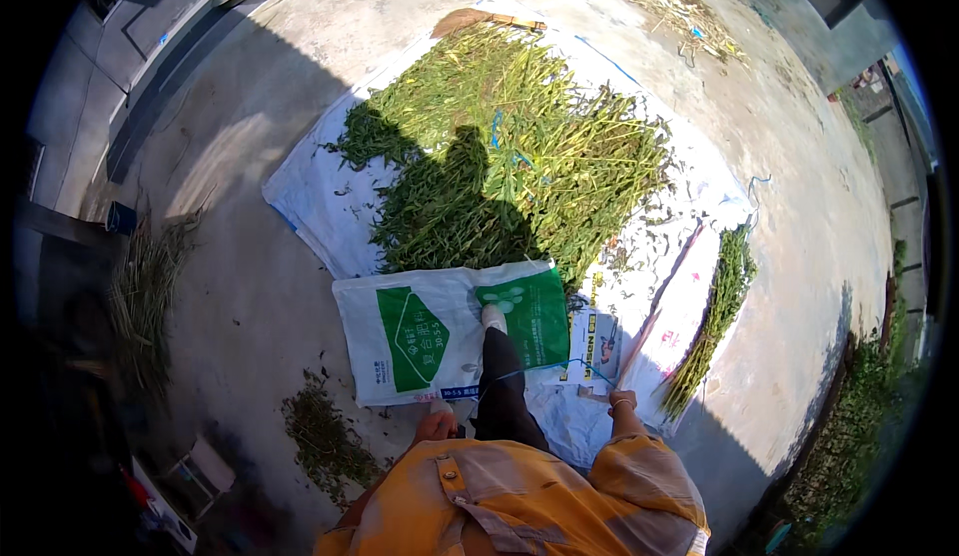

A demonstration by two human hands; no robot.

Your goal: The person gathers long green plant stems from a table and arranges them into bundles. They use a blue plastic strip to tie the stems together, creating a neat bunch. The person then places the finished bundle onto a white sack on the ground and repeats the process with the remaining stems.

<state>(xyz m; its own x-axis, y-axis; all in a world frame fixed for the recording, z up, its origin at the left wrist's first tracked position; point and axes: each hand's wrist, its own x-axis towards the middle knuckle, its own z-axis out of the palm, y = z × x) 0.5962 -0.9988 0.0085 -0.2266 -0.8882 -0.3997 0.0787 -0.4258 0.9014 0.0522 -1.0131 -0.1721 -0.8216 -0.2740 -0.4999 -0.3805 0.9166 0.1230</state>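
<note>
My right hand [621, 397] is closed on a thin blue-green cord [519, 368], which runs leftward across my dark trouser leg. My left hand [436, 425] is low beside the near edge of a white and green woven sack [465, 306]. Its fingers look curled, but what they hold, if anything, is too small to make out. One white shoe [493, 316] stands on the sack, which lies flat. Beyond the sack, a broad heap of cut green stalks [589, 171] is spread on a white sheet [310, 191].
A narrow bundle of green stalks [729, 286] lies on the sheet's right side. A broom [470, 21] rests at the far edge. Dry stalks [145, 296] are piled at the left, with loose plant scraps [325, 431] near my left side. Greenery [839, 446] borders the right.
</note>
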